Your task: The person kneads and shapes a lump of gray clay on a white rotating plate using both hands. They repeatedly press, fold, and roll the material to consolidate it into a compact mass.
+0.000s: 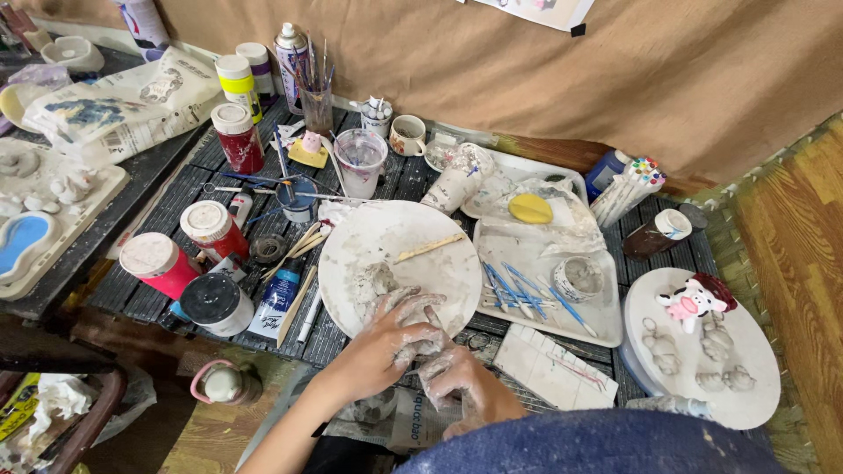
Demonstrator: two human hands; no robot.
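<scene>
Your left hand and right hand, clay-smeared, press together on grey clay | round board holds a rough lump, unshaped | painted cow figure finished

Craft/pottery workspace, hobby-level. Evidence: low slatted table crowded with paint jars, brush cup, sculpting tools, clay-smeared round board, small clay figures. Wood floor, cloth backdrop.

Whatever the left hand and right hand press between them stays hidden by clay-smeared fingers. At 6 o'clock a blue sleeve is cut off; at 12 o'clock, a paper sheet.
</scene>
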